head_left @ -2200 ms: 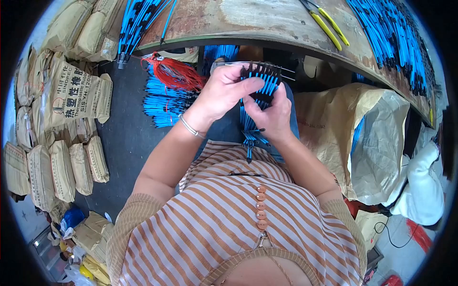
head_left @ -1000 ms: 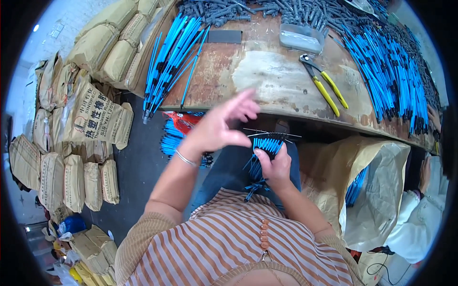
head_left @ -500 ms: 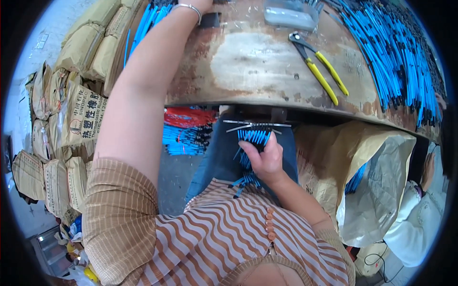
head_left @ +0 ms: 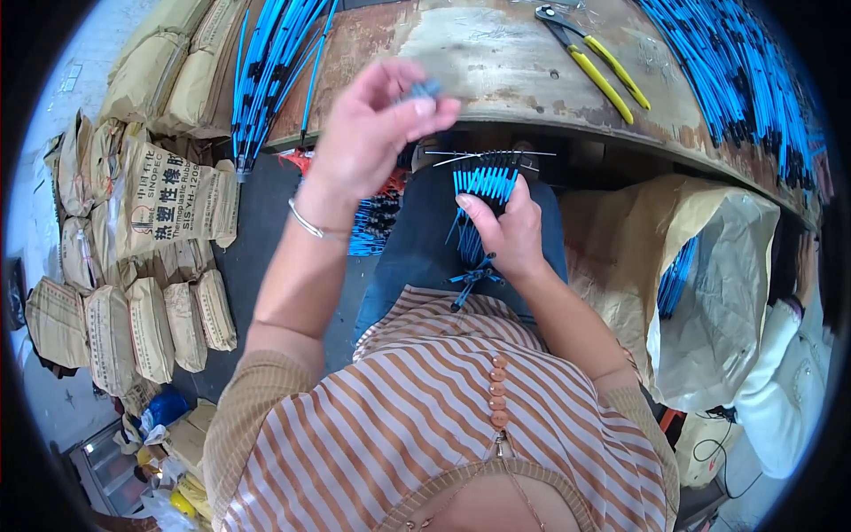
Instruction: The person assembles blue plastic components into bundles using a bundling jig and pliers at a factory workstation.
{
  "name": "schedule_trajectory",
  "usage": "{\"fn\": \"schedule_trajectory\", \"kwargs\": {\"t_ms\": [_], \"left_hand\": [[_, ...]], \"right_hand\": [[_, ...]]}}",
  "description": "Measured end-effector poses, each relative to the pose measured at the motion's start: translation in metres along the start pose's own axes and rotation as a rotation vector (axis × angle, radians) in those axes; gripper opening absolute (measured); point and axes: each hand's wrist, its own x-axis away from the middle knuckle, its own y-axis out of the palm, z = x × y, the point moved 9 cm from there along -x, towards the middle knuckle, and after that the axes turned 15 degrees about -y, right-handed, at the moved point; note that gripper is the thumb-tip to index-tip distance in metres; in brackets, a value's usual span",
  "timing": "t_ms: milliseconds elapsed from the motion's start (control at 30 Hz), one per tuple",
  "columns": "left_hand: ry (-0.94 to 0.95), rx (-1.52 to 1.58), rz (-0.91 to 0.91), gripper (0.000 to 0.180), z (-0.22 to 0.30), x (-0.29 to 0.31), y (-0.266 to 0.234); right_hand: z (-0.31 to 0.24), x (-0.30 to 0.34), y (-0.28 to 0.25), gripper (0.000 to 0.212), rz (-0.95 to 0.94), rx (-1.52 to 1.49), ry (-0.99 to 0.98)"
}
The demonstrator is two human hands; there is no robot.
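Observation:
My left hand (head_left: 372, 129), with a bangle at the wrist, is raised at the table's front edge. Its fingers are closed round a small grey piece (head_left: 425, 89), blurred and too small to name. Over my lap, my right hand (head_left: 517, 232) grips a bundle of thin blue tubes (head_left: 486, 183) with black ends, the thumb pressed across them. Thin metal rods (head_left: 532, 153) lie crosswise at the bundle's far end. The tubes' lower ends fan out toward my striped shirt, and part of the bundle is hidden by my hand.
Yellow-handled pliers (head_left: 603, 75) lie on the worn table (head_left: 417, 40). Blue tubes pile up at the table's left (head_left: 275, 66) and right (head_left: 722, 75). Paper sacks (head_left: 151, 328) stack at left; an open paper sack (head_left: 709, 293) stands at right beside another person's white sleeve (head_left: 776, 390).
My left hand has come back from the far left of the table toward my lap, now with the small grey piece in its fingers. My right hand keeps its grip on the tubes.

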Motion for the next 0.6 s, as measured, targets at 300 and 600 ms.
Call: {"fn": "schedule_trajectory", "kwargs": {"t_ms": [300,600], "left_hand": [[0.025,0.009,0.083,0.028,-0.042,0.052,-0.025],[0.074,-0.196,0.142,0.014,-0.042,0.043,-0.012]], "right_hand": [[-0.019,0.006,0.003,0.035,0.018,0.039,-0.09],[-0.027,0.004,0.013,0.035,-0.024,0.045,-0.136]]}}
